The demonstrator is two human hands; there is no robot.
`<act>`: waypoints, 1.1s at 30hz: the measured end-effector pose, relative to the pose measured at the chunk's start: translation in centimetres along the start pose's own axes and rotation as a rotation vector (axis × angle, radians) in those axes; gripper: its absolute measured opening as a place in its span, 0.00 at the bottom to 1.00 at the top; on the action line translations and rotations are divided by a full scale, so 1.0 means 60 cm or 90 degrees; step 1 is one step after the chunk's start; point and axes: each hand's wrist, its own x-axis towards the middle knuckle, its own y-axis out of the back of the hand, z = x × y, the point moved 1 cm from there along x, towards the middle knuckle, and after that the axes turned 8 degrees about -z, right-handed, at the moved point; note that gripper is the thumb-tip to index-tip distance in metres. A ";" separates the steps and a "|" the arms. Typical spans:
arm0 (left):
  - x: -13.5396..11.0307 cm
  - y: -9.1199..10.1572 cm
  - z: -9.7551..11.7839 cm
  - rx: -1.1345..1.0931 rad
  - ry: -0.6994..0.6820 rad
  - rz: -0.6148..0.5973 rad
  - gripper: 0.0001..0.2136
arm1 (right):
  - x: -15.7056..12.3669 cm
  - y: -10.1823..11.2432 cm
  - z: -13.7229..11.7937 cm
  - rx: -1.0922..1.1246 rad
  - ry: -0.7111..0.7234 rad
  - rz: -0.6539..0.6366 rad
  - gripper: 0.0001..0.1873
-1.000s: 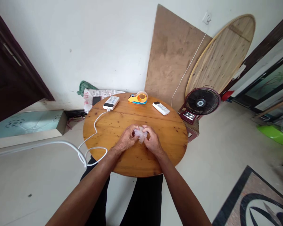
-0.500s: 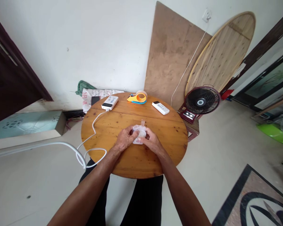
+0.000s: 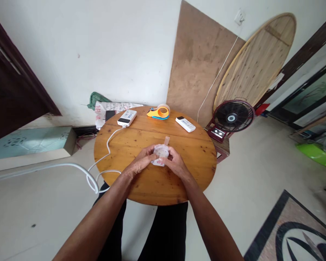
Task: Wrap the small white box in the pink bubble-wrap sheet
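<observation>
Between my hands, over the middle of the round wooden table (image 3: 152, 185), is a small clear plastic container (image 3: 161, 149) with whitish and reddish patches. A strip of clear tape (image 3: 166, 140) sticks up from its far side. My left hand (image 3: 143, 159) grips the container's left side, thumb on top. From the right, my right hand (image 3: 176, 162) holds it with the thumb across the near part. What lies inside the container is too small to make out, and the fingers underneath are partly hidden.
An orange tape dispenser (image 3: 159, 112) sits at the table's far edge. To its left is a white power bank (image 3: 127, 118) with a white cable (image 3: 108, 145) running off the left side. Another white power bank (image 3: 185, 124) lies at right. A fan (image 3: 230, 117) stands beyond the table.
My left hand has turned slightly, its thumb lower on the container. The container has tilted a little, and the tape strip now leans to the right.
</observation>
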 end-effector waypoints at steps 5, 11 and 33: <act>-0.003 0.003 -0.002 0.013 -0.015 -0.021 0.25 | 0.001 0.001 0.000 0.010 0.007 -0.002 0.25; -0.005 0.001 0.001 0.055 -0.008 -0.010 0.26 | 0.002 0.003 -0.003 -0.022 0.014 0.005 0.19; 0.000 0.007 -0.009 0.257 -0.067 0.024 0.21 | -0.007 0.000 -0.020 -0.346 0.121 0.087 0.15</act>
